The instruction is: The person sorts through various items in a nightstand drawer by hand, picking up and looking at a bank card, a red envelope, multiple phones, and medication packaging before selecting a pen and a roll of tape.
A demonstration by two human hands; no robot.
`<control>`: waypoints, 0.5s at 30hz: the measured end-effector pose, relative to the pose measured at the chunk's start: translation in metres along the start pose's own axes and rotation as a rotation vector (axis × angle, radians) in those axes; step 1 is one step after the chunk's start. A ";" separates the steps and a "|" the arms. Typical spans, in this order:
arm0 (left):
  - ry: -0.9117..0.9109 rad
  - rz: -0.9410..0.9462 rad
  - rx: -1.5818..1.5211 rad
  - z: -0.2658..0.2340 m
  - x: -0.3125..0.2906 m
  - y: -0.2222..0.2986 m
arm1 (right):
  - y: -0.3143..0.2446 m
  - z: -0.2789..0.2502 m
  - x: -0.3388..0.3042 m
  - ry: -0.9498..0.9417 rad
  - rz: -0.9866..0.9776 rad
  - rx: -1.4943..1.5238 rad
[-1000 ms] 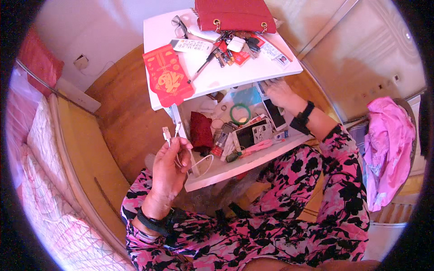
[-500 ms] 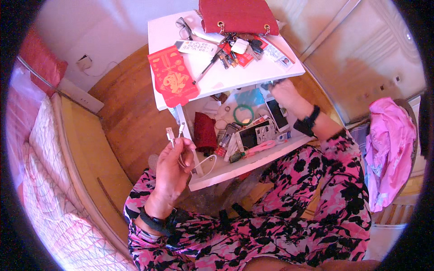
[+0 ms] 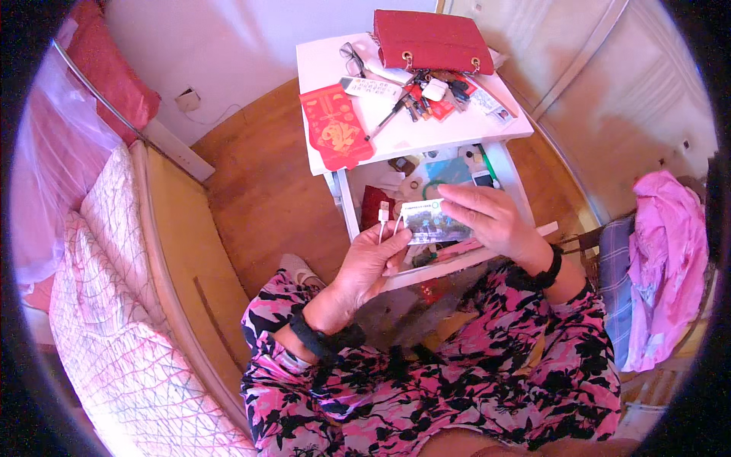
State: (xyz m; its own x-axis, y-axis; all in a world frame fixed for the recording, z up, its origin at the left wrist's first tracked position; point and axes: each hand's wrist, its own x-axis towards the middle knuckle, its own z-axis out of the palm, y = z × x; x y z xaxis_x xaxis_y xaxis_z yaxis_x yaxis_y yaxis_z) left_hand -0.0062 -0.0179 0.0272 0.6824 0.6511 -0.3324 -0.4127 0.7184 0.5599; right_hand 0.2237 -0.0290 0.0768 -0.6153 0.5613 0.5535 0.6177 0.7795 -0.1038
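Observation:
A printed card [image 3: 435, 222] with a landscape picture is held above the open drawer [image 3: 512, 183]. My right hand [image 3: 491, 217] grips its right end, fingers along the top edge. Closed round a white USB cable [image 3: 382, 215], my left hand [image 3: 375, 259] has its thumb at the card's lower left corner; whether it also pinches the card I cannot tell. Beneath the hands, the drawer holds a dark red pouch [image 3: 375, 204], a white phone [image 3: 483, 178] and small odds and ends, partly hidden by the card and hands.
On the white nightstand top [image 3: 327, 65] lie a red envelope [image 3: 335, 126], glasses [image 3: 352, 59], a remote control [image 3: 371, 87], a red handbag [image 3: 432, 42] and a white earphone case [image 3: 435, 90]. A bed [image 3: 129, 305] stands at left, pink clothing [image 3: 666, 266] at right.
My right hand has come from the drawer's far right corner to the middle and now holds a card. My left hand, still with the cable, has moved right to meet it. The view has shifted.

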 end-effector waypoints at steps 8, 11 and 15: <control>0.162 0.086 -0.037 -0.010 0.009 -0.006 | -0.010 0.016 -0.005 0.110 0.508 0.323; 0.168 0.079 -0.022 -0.013 0.013 -0.008 | -0.009 0.021 -0.009 0.087 0.583 0.417; 0.172 0.067 -0.027 -0.013 0.017 -0.009 | -0.006 0.023 -0.010 0.096 0.577 0.432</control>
State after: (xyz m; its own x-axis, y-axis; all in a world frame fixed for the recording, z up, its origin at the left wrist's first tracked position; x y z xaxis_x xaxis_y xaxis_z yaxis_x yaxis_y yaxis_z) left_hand 0.0009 -0.0103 0.0063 0.5408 0.7282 -0.4210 -0.4713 0.6769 0.5654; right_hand 0.2151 -0.0326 0.0530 -0.1917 0.9047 0.3805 0.5701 0.4182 -0.7072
